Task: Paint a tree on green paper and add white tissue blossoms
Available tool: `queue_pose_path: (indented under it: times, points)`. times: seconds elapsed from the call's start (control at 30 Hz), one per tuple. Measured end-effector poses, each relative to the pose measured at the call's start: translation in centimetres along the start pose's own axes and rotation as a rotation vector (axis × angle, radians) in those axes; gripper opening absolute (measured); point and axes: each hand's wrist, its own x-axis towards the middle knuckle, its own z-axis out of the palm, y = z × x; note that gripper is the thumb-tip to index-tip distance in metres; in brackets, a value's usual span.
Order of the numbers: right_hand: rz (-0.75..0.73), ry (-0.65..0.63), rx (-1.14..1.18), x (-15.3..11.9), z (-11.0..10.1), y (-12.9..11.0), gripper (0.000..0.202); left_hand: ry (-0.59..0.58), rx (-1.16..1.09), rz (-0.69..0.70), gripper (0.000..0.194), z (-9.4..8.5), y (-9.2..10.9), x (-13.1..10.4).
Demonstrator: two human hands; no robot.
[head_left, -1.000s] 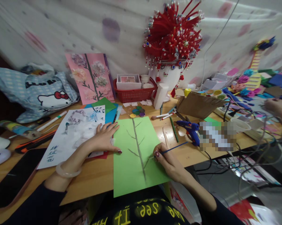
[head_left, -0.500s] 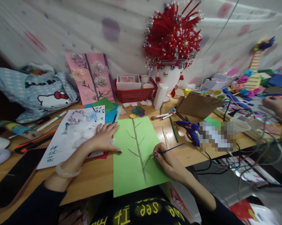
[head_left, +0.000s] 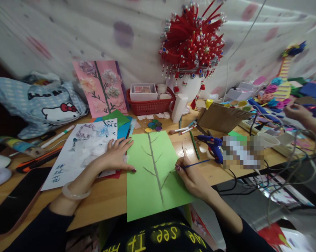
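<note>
A green sheet of paper [head_left: 143, 189] lies in front of me, its lower edge jutting past the table edge. On it runs a painted dark stem with several thin side branches. My right hand [head_left: 190, 176] pinches a thin blue paintbrush [head_left: 199, 163], its tip at the end of the lower right branch. Fingers spread, my left hand [head_left: 116, 155] rests flat, with the thumb on the green sheet and the other fingers over a white sheet [head_left: 65, 154] bearing printed pictures and crumpled white tissue. A small palette of round paint colours [head_left: 154, 125] sits just above the green sheet.
A blue glue gun [head_left: 211, 143], a green pencil [head_left: 194, 145] and a cardboard piece [head_left: 223, 117] lie to the right. Behind stand a red basket [head_left: 149, 106], a pink flower picture [head_left: 100, 89] and a red beaded headdress [head_left: 193, 45]. Another person's hand [head_left: 299, 113] shows far right.
My right hand has slid slightly right with the paintbrush, and the lower right branch shows longer. My left hand stays put. The other person's hand at far right has shifted left.
</note>
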Motion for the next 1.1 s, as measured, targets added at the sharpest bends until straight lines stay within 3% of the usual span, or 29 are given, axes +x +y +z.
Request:
queue_pose_path:
  times: [0.23, 0.4, 0.53, 0.67, 0.9, 1.1]
  points:
    - [-0.037, -0.004, 0.086, -0.1, 0.4, -1.0, 0.016, 0.011, 0.002, 0.006, 0.117, -0.1, 0.0, 0.0]
    - [-0.024, -0.027, 0.006, 0.3, 0.5, -1.0, 0.014, -0.008, 0.014, -0.006, 0.118, -0.1, 0.1, -0.1]
    - [0.015, 0.153, -0.057, 0.6, -0.5, -0.3, 0.013, 0.009, 0.007, 0.01, 0.116, 0.0, -0.1, 0.0]
    - [0.029, 0.302, 0.049, 0.6, -1.2, 0.3, 0.016, 0.015, -0.003, 0.0, 0.116, 0.1, -0.2, 0.1]
    - [-0.105, 0.61, 0.208, 0.9, -2.2, 0.1, 0.017, -0.003, -0.05, 0.013, 0.113, -0.2, 0.1, -0.1]
    - [-0.259, 0.969, 0.131, 0.6, -4.7, -1.1, 0.02, -0.022, -0.042, 0.002, 0.116, -0.6, 0.2, -0.3]
